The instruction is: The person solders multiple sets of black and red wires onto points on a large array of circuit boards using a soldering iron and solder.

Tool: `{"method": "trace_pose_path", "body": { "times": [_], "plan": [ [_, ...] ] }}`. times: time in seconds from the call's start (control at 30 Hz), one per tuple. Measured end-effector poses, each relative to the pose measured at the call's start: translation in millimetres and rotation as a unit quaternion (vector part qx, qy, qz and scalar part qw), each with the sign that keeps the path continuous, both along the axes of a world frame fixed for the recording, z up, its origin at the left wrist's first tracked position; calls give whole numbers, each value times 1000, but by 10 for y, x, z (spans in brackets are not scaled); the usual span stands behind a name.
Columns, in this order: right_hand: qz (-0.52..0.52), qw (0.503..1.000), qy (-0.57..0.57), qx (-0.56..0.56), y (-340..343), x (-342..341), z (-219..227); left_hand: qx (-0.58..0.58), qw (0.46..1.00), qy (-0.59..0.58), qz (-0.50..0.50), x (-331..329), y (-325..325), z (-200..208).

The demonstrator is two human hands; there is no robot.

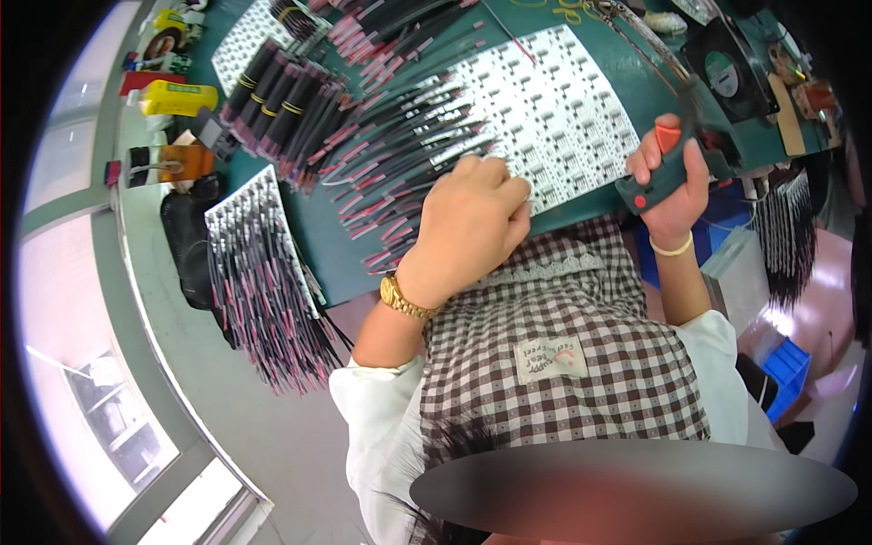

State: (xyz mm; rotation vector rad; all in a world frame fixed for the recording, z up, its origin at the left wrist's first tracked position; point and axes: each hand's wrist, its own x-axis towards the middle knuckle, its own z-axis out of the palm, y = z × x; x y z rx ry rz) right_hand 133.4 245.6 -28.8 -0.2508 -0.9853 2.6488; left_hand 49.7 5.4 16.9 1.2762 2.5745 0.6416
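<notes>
A white circuit board panel (572, 109) with rows of small black parts lies on the green table before me. Black and red wires (386, 168) spread leftward from its left side. Over the panel's lower left edge my left hand (472, 222) is closed, fingers curled down near the wire ends; what they pinch is hidden. At the panel's right, my right hand (677, 200) is wrapped round the dark green handle of a soldering gun (652, 189) with an orange-red trigger. The gun's front end points away from me.
Banded wire bundles (277, 100) and loose wires (400, 32) lie at the far left. A wired panel (250, 204) hangs over the left table edge. Yellow bottle (177, 98) stands far left; a black fan (727, 73) stands far right. More wires (788, 232) hang at right, above a blue crate (787, 371).
</notes>
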Motion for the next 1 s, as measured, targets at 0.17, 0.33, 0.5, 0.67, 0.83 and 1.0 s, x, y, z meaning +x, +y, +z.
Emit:
{"method": "trace_pose_path", "body": {
  "times": [0.17,0.33,0.5,0.67,0.83,1.0],
  "plan": [
    [-25,997,-61,51,-143,-245,-149,-110,990,61,63,-177,-48,-168],
    [-85,990,-96,62,-348,-93,-77,-117,989,74,54,13,-183,-303],
    [-131,987,-46,82,-463,31,-116,-26,994,104,13,-315,-169,-98],
    [-124,987,62,86,-552,132,-239,175,979,42,91,-1470,494,89],
    [-97,987,102,84,-593,204,-218,-98,969,140,178,-2153,1011,-302],
    [-93,986,102,89,-613,200,-216,170,961,123,181,-2222,781,-284]
  ]
}}
